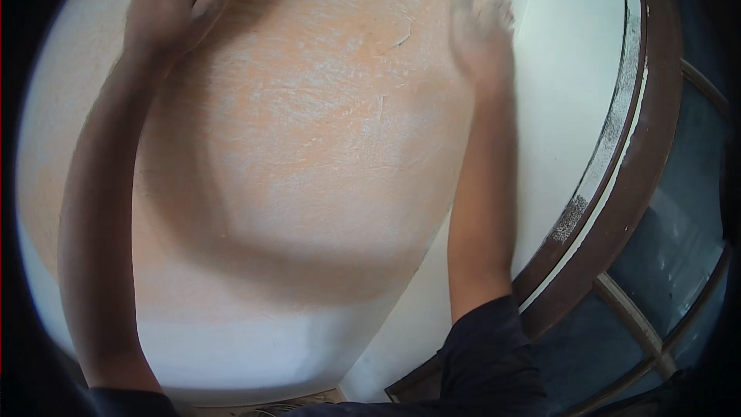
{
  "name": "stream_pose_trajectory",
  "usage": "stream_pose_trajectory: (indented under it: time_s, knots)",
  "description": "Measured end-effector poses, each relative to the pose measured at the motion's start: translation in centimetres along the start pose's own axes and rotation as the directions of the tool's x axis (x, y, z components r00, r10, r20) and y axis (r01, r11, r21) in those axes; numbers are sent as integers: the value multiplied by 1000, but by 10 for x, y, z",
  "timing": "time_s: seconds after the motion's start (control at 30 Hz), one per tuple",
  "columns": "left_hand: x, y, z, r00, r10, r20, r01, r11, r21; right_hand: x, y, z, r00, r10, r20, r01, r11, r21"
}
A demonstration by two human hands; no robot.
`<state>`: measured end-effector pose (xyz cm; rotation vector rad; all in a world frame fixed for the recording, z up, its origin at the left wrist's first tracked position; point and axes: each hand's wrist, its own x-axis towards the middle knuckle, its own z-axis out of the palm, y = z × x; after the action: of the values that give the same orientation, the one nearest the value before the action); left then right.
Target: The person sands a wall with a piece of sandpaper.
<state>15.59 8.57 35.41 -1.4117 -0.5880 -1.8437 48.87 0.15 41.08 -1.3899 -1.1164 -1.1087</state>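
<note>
Wall (332, 131), patchy orange, stands near brown frame (661, 108).

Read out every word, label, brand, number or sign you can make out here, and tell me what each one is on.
None: no lettering, number or sign shows on the patchy orange-and-white wall, the curved-looking brown frame, the dark panes or the dark right sleeve.
The wall's pale marks look like streaks, not writing.
</note>
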Motion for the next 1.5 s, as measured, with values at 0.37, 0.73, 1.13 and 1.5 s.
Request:
stream_pose_trajectory:
  time_s: [0.37,0.73,1.13,1.5]
  knots:
    - [-7,-7,-11,998,-22,-58,17,996,-87,19,8,-10,994,-76,-76,74,997,-22]
    - [2,3,-14,998,62,-25,-65,982,-175,-27,66,-8,945,-312,-96,309,950,-47]
    - [4,-8,-14,996,55,-64,-60,995,-83,-172,29,-6,975,-224,-18,223,974,-45]
    - [7,-19,3,961,274,-33,-275,960,-43,-95,-5,-3,985,-152,-76,160,980,114]
